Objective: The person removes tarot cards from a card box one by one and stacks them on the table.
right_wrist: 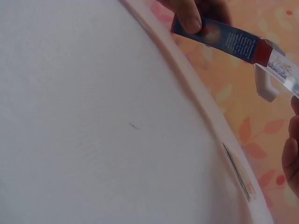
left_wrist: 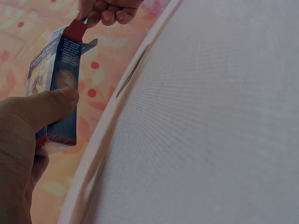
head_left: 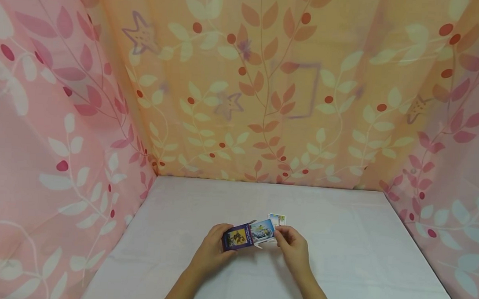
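My left hand [head_left: 212, 247] grips a small dark-blue card box [head_left: 238, 238] with a picture on its front, held tilted above the white table. In the left wrist view the thumb presses the box's blue side [left_wrist: 64, 112], which carries small print. A glossy picture card [head_left: 262, 231] sticks partway out of the open end. My right hand [head_left: 296, 252] pinches the card's outer edge between thumb and fingers. A white flap [right_wrist: 264, 86] hangs from the opening in the right wrist view. How many cards are in the pinch, I cannot tell.
Behind the right hand, light-bordered cards [head_left: 277, 219] lie on the white-covered table [head_left: 182, 204], partly hidden by the hand and box. Leaf-patterned curtains, orange [head_left: 263, 137] at the back and pink [head_left: 64, 183] at the sides, surround the table.
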### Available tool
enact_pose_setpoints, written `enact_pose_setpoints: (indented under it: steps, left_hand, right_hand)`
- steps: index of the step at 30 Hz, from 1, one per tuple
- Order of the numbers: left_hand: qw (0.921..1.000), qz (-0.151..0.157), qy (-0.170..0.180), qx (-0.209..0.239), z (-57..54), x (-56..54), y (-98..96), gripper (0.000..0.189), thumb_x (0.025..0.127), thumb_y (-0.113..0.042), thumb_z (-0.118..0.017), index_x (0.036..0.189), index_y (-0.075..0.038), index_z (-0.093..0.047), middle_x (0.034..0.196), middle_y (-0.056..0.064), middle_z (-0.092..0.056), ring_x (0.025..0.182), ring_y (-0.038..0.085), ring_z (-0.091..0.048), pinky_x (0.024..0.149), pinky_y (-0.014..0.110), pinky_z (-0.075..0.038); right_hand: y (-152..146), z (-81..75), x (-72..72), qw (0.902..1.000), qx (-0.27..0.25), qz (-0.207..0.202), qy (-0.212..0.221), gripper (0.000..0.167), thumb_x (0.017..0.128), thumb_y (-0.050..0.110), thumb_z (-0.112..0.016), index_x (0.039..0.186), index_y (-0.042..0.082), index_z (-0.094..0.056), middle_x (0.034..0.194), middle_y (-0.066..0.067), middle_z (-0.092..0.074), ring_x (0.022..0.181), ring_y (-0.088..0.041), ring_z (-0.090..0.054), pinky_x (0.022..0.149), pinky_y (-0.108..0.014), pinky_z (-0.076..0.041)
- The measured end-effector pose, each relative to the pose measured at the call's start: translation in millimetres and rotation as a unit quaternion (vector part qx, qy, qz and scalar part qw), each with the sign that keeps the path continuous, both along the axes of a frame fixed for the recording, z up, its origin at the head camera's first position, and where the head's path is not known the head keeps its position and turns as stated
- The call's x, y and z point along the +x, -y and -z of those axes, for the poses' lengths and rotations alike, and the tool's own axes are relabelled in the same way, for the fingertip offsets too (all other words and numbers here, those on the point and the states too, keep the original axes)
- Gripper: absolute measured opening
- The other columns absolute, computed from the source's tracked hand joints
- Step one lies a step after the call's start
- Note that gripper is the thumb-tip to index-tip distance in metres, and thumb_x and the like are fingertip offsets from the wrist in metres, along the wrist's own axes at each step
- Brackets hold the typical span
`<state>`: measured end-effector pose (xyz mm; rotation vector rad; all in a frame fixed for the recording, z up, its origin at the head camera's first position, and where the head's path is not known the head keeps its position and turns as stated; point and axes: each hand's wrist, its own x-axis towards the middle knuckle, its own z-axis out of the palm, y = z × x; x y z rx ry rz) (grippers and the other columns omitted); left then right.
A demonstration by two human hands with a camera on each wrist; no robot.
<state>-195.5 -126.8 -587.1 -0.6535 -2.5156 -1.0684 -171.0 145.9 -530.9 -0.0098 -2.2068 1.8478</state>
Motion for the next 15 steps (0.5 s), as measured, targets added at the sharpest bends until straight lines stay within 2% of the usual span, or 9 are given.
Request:
enact_pose_setpoints:
  steps: [5,9,15]
  left_hand:
    - [1.0000,0.000,0.000,-0.001,0.1,0.3,0.3,0.080,0.070,-0.027,-0.095,0.140,-0.017,-0.056,0.136,-0.005,-0.060,0.129,0.014,-0.056,0.113,0.040,-0.047]
    - [1.0000,-0.001,0.001,0.000,-0.3,1.3,0.4,0.081,0.070,-0.027,-0.095,0.140,-0.018,-0.055,0.136,-0.005,-0.059,0.129,0.015,-0.056,0.112,0.041,-0.048]
    - [1.0000,-0.001,0.006,0.000,-1.1,1.7,0.5,0.082,0.071,-0.028,-0.095,0.141,-0.019,-0.054,0.137,-0.006,-0.059,0.129,0.015,-0.056,0.113,0.041,-0.048]
  right_hand:
    - [-1.6,-2.1,0.0,0.9999,0.009,0.011,0.003,0.009,0.094,0.006,-0.072,0.103,0.002,-0.073,0.091,-0.018,-0.072,0.070,-0.017,-0.061,0.062,-0.019,-0.054]
    - [-2.9,-1.8,-0.7,0.9998,0.007,0.016,0.001,0.009,0.094,0.006,-0.072,0.103,0.003,-0.073,0.089,-0.015,-0.073,0.070,-0.021,-0.063,0.061,-0.019,-0.055]
    - [-6.2,-1.5,-2.2,0.9996,0.007,0.024,-0.008,0.009,0.094,0.006,-0.072,0.102,0.003,-0.074,0.089,-0.015,-0.073,0.068,-0.014,-0.061,0.060,-0.020,-0.054]
